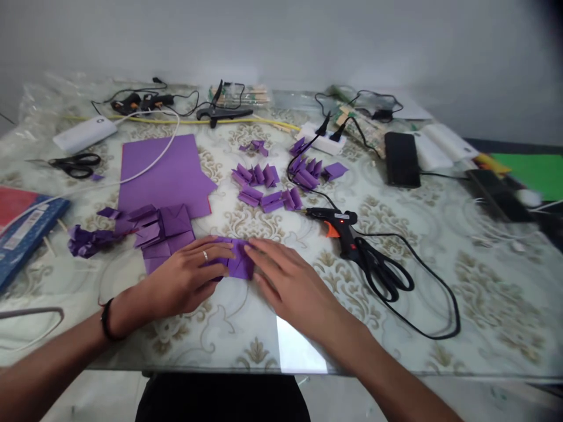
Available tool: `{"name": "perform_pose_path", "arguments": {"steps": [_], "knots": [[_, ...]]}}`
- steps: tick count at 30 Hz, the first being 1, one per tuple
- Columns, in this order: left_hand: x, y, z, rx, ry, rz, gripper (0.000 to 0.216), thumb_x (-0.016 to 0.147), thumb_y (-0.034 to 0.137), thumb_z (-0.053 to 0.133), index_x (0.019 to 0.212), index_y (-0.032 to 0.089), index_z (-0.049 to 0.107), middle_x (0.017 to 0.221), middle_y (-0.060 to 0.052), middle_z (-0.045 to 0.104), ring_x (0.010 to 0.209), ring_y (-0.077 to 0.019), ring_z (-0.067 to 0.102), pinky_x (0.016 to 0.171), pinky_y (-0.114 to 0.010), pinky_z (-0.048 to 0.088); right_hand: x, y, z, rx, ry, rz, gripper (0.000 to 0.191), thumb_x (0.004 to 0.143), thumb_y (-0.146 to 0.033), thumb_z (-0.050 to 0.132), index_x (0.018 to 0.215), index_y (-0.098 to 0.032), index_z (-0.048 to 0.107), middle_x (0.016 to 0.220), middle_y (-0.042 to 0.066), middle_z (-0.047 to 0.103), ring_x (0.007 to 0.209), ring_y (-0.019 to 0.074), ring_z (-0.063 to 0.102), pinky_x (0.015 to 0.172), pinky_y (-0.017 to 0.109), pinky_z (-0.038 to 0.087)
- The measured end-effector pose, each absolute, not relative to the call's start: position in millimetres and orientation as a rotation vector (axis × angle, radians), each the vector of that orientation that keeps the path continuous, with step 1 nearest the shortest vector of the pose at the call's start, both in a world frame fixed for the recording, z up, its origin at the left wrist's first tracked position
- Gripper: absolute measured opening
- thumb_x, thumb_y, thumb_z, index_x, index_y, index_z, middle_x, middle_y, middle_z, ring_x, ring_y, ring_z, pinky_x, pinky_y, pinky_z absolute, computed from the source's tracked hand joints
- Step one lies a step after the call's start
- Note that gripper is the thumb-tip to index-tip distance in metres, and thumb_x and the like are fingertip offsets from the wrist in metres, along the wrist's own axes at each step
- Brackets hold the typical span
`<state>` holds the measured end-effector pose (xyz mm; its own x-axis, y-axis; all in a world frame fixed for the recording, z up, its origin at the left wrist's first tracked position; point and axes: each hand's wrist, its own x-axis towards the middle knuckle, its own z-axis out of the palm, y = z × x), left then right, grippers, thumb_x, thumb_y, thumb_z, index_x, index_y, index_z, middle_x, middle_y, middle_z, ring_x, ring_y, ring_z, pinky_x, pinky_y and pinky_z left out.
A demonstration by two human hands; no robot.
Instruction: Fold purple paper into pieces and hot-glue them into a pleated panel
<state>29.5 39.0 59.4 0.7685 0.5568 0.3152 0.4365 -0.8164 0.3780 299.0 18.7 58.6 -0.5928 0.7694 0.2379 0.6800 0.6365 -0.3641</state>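
A small folded piece of purple paper (241, 261) lies on the table near its front. Across its left part rest the outstretched fingers of my left hand (191, 272), which wears a ring. My right hand (285, 278) touches its right edge with fingers extended and apart. Neither hand visibly grips the paper, though the fingers cover part of it. Just left of my left hand are more folded purple papers (169, 228) and a crumpled purple piece (88, 241). Larger purple sheets (158, 170) lie behind them.
Several small folded purple pieces (270, 202) sit farther back. To the right are a glue gun (345, 225) with a looping cord and black-handled scissors (387, 272). Other scissors (77, 164) lie left. A power strip (323, 140) and a phone (402, 159) are behind.
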Motion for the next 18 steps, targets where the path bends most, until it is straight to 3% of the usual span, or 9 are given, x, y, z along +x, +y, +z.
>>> {"name": "perform_pose_path", "arguments": {"steps": [4,7,10,13,18], "knots": [[31.7,35.5,62.2,2.648,0.807,0.676,0.024,0.094,0.0,0.054,0.092,0.02,0.066,0.133,-0.008,0.077,0.138,-0.0249,0.067,0.129,-0.053,0.046,300.1,23.3,60.1,-1.153,-2.485,0.478,0.042,0.109,-0.018,0.056,0.15,-0.012,0.064,0.154,0.018,0.067,0.144,0.0322,0.063,0.119,0.06,0.055],[29.5,36.8,63.5,2.635,0.823,0.731,0.028,0.091,-0.003,0.054,0.094,0.022,0.065,0.125,-0.006,0.079,0.138,-0.0246,0.066,0.128,-0.055,0.043,300.4,10.9,65.4,-1.12,-2.404,0.781,0.034,0.11,-0.023,0.059,0.141,-0.017,0.072,0.137,0.013,0.078,0.126,0.026,0.074,0.112,0.049,0.061],[24.3,36.8,66.3,2.591,0.893,0.748,0.038,0.088,-0.003,0.055,0.112,0.022,0.067,0.125,-0.008,0.076,0.128,-0.0251,0.067,0.115,-0.049,0.052,304.4,-5.2,70.9,-1.059,-2.29,1.04,0.028,0.111,-0.025,0.06,0.133,-0.024,0.077,0.117,0.004,0.084,0.105,0.0192,0.08,0.099,0.035,0.065],[16.9,34.9,71.2,2.532,1.033,0.651,0.044,0.089,0.004,0.059,0.129,0.022,0.064,0.129,-0.011,0.071,0.125,-0.0274,0.065,0.11,-0.049,0.053,313.2,-13.9,70.0,-1.072,-2.125,0.994,0.027,0.11,-0.023,0.059,0.125,-0.025,0.08,0.11,0.004,0.084,0.1,0.0182,0.08,0.091,0.031,0.065],[5.0,37.4,75.4,2.487,1.033,0.589,0.026,0.093,0.02,0.069,0.118,0.021,0.066,0.121,-0.009,0.068,0.114,-0.0272,0.066,0.11,-0.05,0.053,333.5,-18.3,60.4,-1.268,-1.953,0.713,0.026,0.109,-0.024,0.056,0.11,-0.024,0.082,0.096,0.005,0.083,0.085,0.0204,0.081,0.076,0.031,0.065]]}}
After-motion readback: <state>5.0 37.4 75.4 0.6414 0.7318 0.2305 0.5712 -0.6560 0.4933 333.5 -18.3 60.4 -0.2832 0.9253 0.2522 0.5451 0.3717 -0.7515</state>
